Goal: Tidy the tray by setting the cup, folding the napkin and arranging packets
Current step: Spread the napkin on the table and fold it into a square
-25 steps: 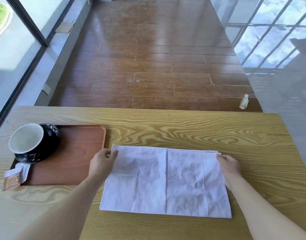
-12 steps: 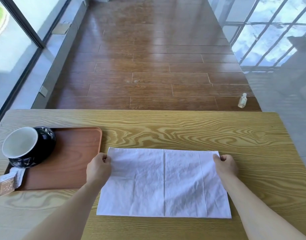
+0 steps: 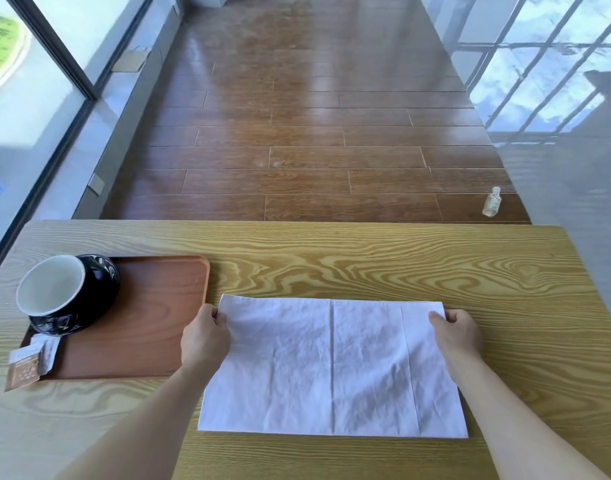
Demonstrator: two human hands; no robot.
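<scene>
**Napkin flattened out, both hands on its far corners**

Since a second ago the napkin's far edge has come down and squared up: the doubled-over flap at the top right is gone and the sheet now lies flat, with both hands slid slightly back toward the person.

Starting at the left: the packets (image 3: 30, 362) sit at the near left corner of the tray (image 3: 151, 323), a brown one hanging over the rim onto the tabletop (image 3: 331, 261), white ones just behind it. The cup (image 3: 66, 294), dark outside and white inside, is tipped on its side in the tray's far left corner, its mouth facing left and toward the camera.

Moving right, the left hand (image 3: 205, 336) is curled at the napkin's far left corner, thumb and fingers pinching the edge, just beside the tray's right rim. The napkin (image 3: 331, 368) spreads white and creased across the tabletop in front of the person, off the tray entirely, with vertical fold lines down its middle and right.

On the right, the right hand (image 3: 456, 332) pinches the far right corner the same way. Beyond the tabletop, a small clear bottle (image 3: 492, 202) stands on the wooden floor (image 3: 297, 133).
</scene>
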